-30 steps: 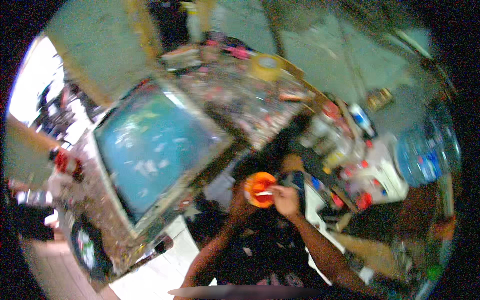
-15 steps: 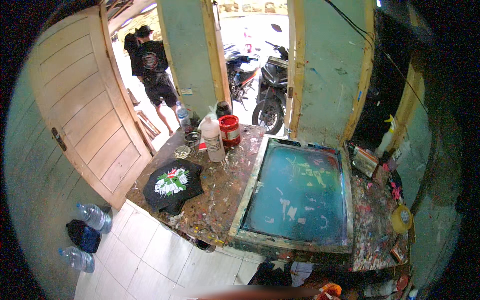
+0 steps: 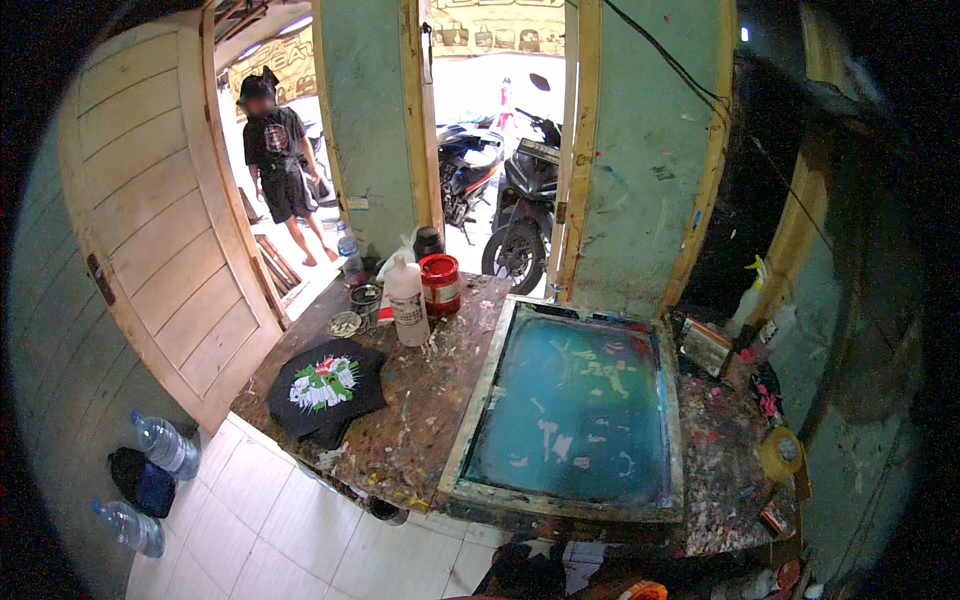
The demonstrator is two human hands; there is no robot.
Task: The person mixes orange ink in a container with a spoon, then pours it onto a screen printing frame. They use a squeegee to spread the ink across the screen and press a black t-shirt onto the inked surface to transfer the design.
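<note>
Large wooden-framed printing screen with teal mesh (image 3: 572, 410): lies flat at centre-right on the paint-spattered wooden table (image 3: 420, 420), with a small orange round object (image 3: 645, 591) at the bottom edge. Black printed T-shirt (image 3: 325, 390) left of centre; white plastic bottle (image 3: 407, 303) and red tin (image 3: 440, 283) above it. The left hand and right hand are both out of frame, so grip cannot be told; seemingly no stroke is under way on the screen.

White plastic bottle (image 3: 406, 301), pale label, upright at table's (image 3: 420, 420) far edge. Red tin (image 3: 440, 284), label band, just beside it. Teal printing screen (image 3: 572, 408), pale frame, flat on table.
</note>
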